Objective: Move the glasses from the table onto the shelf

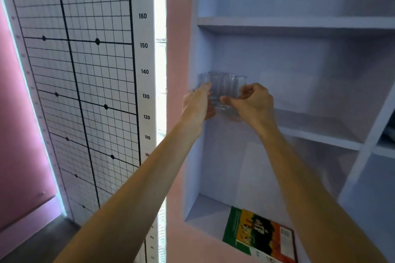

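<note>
Glasses (pixel 223 89) stand upright, clamped between left hand (pixel 197 104) and right hand (pixel 251 103), at the shelf (pixel 320 134) board's left end.

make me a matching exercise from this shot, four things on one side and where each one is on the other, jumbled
Things:
1. clear glasses
2. book
3. left hand
4. height chart

Places:
A. lying flat in the bottom shelf compartment
B. on the wall left of the shelf unit
C. held between both hands at the middle shelf
D. gripping the glasses from the left side

Pairs: 1-C, 2-A, 3-D, 4-B
</note>
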Demonstrator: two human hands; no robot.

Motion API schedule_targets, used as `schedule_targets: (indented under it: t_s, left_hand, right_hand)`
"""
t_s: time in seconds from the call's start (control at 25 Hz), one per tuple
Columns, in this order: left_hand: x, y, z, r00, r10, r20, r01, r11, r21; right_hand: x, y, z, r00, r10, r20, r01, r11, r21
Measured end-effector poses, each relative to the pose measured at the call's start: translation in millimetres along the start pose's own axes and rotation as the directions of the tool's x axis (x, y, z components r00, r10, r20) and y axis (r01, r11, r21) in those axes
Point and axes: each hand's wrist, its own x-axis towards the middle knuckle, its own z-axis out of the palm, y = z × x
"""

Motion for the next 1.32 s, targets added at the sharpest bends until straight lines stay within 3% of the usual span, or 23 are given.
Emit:
schedule_targets:
  t_s: [1.08, 1.2, 1.32]
  left_hand:
    - [11, -1, -13, 0.995, 0.047, 0.084, -0.048, 0.999, 0.014]
    - [11, -1, -15, 0.995, 0.05, 0.091, -0.05, 0.999, 0.007]
    - [13, -1, -17, 0.992, 0.05, 0.114, -0.051, 0.999, 0.01]
  right_hand:
    - [3, 10, 25, 0.993, -0.04, -0.111, 0.026, 0.991, -0.128]
    - [0, 9, 24, 0.994, -0.025, -0.105, 0.016, 0.996, -0.083]
    - [-11, 9, 17, 0.969, -0.091, -0.228, 0.109, 0.992, 0.07]
